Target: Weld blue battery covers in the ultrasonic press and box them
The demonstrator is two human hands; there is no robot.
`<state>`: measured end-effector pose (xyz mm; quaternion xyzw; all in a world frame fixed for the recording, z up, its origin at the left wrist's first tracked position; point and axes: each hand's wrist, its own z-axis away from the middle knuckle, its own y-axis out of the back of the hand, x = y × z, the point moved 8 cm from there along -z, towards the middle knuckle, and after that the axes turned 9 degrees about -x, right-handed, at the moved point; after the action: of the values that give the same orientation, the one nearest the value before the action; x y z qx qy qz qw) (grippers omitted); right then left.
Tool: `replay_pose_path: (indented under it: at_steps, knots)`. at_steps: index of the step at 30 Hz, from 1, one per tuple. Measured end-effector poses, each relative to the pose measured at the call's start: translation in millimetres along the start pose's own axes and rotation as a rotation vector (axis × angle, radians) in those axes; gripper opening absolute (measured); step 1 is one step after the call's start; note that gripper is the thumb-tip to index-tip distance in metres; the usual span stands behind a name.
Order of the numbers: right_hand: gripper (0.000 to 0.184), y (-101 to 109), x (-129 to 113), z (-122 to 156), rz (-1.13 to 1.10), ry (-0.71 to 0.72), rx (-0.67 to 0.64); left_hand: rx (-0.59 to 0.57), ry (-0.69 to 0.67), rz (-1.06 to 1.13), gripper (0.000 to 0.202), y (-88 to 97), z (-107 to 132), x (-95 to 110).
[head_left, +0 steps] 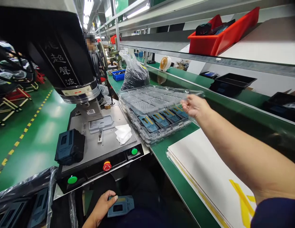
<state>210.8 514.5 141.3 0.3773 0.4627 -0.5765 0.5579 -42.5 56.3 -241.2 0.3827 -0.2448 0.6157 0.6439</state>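
My left hand [103, 204] grips a blue-grey plastic housing [128, 205] with a dark rectangular window, low over my lap. My right hand [193, 106] pinches the near right corner of a clear plastic blister tray [149, 98] and holds that edge raised. Under it lies another clear tray [154, 137], where a row of blue housings [151, 123] with yellow strips shows in the pockets. The rest of that lower tray is covered by the raised one. On the machine bed at left stands a stack of dark blue housings [70, 147].
An ultrasonic welding press [66, 63] hangs over a grey fixture [101, 124]; a white cloth [123, 134] lies beside it. Green buttons [134, 151] and a red stop button [107, 166] line the front. White boards [197, 164] lie at right. A red bin [209, 41] sits on the shelf.
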Motion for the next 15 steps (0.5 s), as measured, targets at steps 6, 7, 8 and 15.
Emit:
replay_pose_path:
  at_steps: [6,7,8,15]
  knots:
    - [0.024,41,79,-6,0.074,-0.140,0.107,0.017,-0.008,-0.003,0.056,1.7,-2,-1]
    - [0.022,45,87,-8,0.081,-0.147,0.118,0.013,-0.015,0.000,0.055,1.5,-2,0]
    - [0.021,48,93,-10,0.087,-0.150,0.127,0.011,-0.020,0.007,0.055,1.4,-2,2]
    - [0.016,59,105,-19,0.120,-0.124,0.190,0.018,-0.019,0.051,0.056,1.5,1,5]
